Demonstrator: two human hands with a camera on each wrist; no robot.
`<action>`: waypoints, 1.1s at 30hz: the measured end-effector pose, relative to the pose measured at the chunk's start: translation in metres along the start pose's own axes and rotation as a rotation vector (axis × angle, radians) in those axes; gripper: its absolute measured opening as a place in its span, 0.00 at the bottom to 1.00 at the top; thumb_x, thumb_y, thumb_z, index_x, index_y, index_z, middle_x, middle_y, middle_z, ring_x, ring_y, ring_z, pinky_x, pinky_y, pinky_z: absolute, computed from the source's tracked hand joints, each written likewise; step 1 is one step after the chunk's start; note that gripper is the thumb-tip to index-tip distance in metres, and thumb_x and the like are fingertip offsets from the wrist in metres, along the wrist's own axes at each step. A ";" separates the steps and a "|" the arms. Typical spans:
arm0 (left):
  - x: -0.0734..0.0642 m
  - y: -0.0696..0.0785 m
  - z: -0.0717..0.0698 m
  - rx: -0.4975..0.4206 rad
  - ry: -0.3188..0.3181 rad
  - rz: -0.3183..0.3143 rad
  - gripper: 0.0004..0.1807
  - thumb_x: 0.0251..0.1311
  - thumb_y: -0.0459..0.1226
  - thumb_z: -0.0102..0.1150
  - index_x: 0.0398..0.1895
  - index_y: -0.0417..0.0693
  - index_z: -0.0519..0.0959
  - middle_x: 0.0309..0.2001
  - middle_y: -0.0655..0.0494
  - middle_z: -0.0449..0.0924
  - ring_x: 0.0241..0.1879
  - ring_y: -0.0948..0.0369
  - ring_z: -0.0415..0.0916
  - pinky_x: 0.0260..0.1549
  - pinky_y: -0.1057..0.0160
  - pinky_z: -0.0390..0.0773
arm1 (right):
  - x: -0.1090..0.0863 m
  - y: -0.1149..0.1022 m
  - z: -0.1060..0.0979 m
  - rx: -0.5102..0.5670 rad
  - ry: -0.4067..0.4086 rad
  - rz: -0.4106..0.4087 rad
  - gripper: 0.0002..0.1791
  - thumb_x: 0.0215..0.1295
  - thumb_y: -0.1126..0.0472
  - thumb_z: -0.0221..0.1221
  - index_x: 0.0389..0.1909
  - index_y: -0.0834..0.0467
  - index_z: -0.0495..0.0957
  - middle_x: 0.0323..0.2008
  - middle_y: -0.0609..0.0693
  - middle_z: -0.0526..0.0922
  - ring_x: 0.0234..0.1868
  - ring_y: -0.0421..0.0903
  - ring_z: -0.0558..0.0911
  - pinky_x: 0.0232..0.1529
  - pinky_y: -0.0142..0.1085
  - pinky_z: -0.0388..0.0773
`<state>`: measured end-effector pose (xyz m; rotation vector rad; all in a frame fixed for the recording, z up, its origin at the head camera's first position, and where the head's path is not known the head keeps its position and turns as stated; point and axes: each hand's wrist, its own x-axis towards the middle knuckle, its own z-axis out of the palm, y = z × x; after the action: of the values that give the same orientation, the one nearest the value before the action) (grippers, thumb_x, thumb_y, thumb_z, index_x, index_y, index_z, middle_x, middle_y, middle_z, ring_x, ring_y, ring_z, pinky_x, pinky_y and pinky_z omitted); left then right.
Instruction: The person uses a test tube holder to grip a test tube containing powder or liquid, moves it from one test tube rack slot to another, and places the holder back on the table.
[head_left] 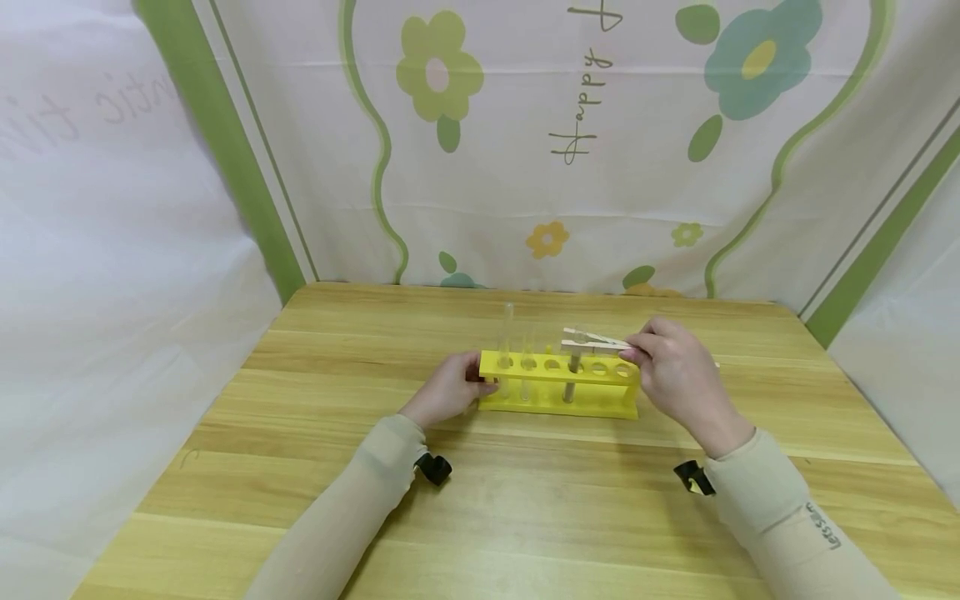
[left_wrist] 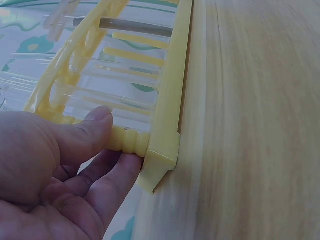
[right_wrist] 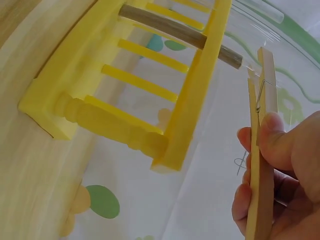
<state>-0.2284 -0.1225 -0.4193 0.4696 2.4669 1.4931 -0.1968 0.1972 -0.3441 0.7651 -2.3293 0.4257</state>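
A yellow test tube rack (head_left: 558, 409) stands upright on the table. With thumb and fingers my left hand (head_left: 448, 390) grips the post (left_wrist: 122, 138) at the rack's left end. My right hand (head_left: 681, 379) holds a wooden test tube clamp (right_wrist: 261, 190) by its handles, thumb on one side. The clamp's jaws are at the upper part of a test tube (right_wrist: 165, 26) with dark grey-brown contents, which stands in a middle hole. Whether they squeeze the glass I cannot tell. Two clear test tubes, one taller (head_left: 509, 329) and one shorter (head_left: 528, 343), stand in the left holes.
Yellow pegs (right_wrist: 145, 83) rise along the rack's back side. The wooden tabletop (head_left: 540, 517) extends around the rack. Behind the table's far edge hangs a white curtain (head_left: 487, 183) with flower prints, and white cloth stands at both sides.
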 end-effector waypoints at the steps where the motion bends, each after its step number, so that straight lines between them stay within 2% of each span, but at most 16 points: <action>1: 0.000 0.000 0.000 0.002 0.000 0.000 0.08 0.66 0.34 0.63 0.46 0.51 0.79 0.40 0.58 0.82 0.36 0.57 0.75 0.36 0.60 0.77 | 0.001 0.000 -0.001 -0.002 0.005 -0.004 0.06 0.54 0.72 0.71 0.31 0.71 0.85 0.27 0.55 0.77 0.28 0.53 0.77 0.29 0.44 0.78; 23: -0.001 -0.001 0.000 0.010 -0.001 -0.004 0.08 0.66 0.34 0.63 0.46 0.50 0.80 0.40 0.58 0.82 0.36 0.57 0.75 0.34 0.60 0.77 | 0.027 -0.001 -0.040 -0.017 0.145 -0.015 0.06 0.55 0.72 0.70 0.30 0.72 0.85 0.26 0.57 0.75 0.27 0.55 0.74 0.28 0.47 0.74; 28: -0.001 -0.001 0.000 0.014 0.000 0.004 0.07 0.66 0.34 0.63 0.45 0.48 0.79 0.39 0.56 0.81 0.34 0.58 0.74 0.33 0.60 0.76 | 0.029 0.001 -0.050 -0.019 0.148 0.024 0.05 0.57 0.72 0.69 0.32 0.71 0.84 0.28 0.57 0.76 0.26 0.54 0.73 0.28 0.45 0.70; 33: -0.001 -0.001 0.000 0.018 0.001 0.012 0.06 0.66 0.35 0.63 0.44 0.49 0.79 0.38 0.56 0.81 0.33 0.58 0.74 0.32 0.61 0.76 | 0.029 0.005 -0.060 -0.026 0.114 0.099 0.08 0.59 0.69 0.69 0.36 0.70 0.84 0.29 0.57 0.75 0.26 0.52 0.70 0.27 0.44 0.66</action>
<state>-0.2275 -0.1231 -0.4202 0.4884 2.4850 1.4771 -0.1894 0.2176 -0.2814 0.5994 -2.2674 0.4690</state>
